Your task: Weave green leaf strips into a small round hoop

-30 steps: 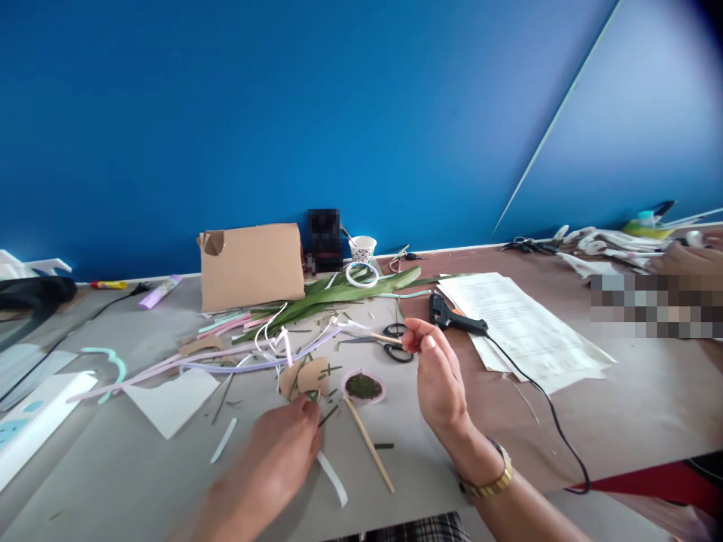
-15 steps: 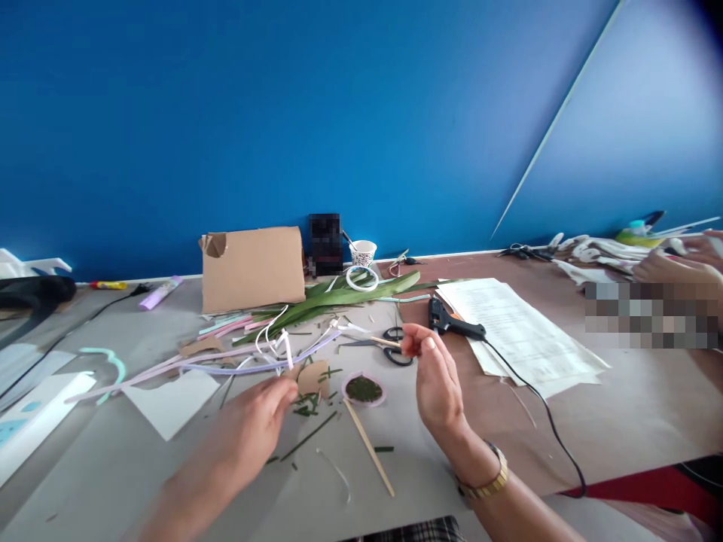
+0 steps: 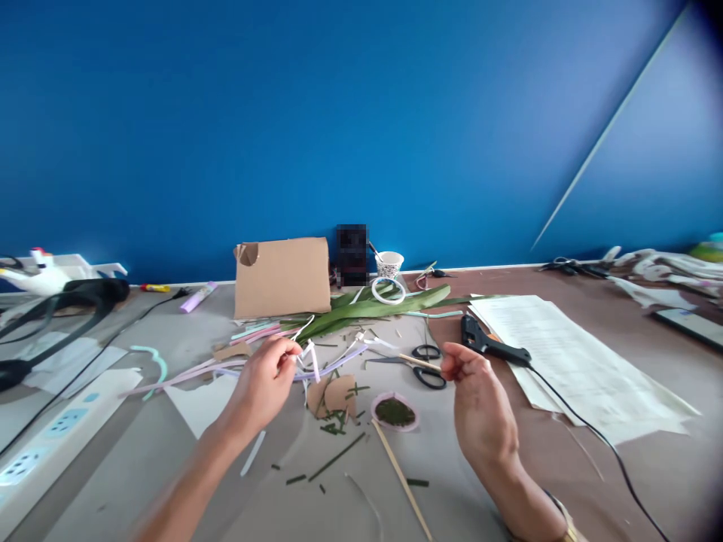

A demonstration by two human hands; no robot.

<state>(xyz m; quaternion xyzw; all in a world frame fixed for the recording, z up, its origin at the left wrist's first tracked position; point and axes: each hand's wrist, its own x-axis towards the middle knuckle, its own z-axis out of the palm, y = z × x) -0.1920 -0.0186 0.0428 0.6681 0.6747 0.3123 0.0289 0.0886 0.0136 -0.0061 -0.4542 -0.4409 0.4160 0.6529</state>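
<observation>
Our left hand (image 3: 263, 380) is closed to a pinch, with thumb and fingertips gripping a white paper strip (image 3: 312, 360). The strip curls down from the fingers, just off their tips, above the loose pastel strips (image 3: 186, 374) that trail away past the wrist. We judge the strip nearly weightless, limp and easy to crease or tear. It is best taken near an end, flat between the pads, with light pressure. Our right hand (image 3: 483, 403) is also nearly shut, thumb and forefinger nipping one end of a thin wooden stick (image 3: 421, 362), which points away from the fingertips toward our left hand. The stick looks light and stiff but easy to snap, so a grip close to the end suits it. The scissors (image 3: 419, 370) lie right under the stick, and the glue gun (image 3: 489, 345) lies just beyond the right knuckles. Between the two hands lie brown card pieces (image 3: 330, 395) and a round pink disc (image 3: 395, 411), nearer the right.
</observation>
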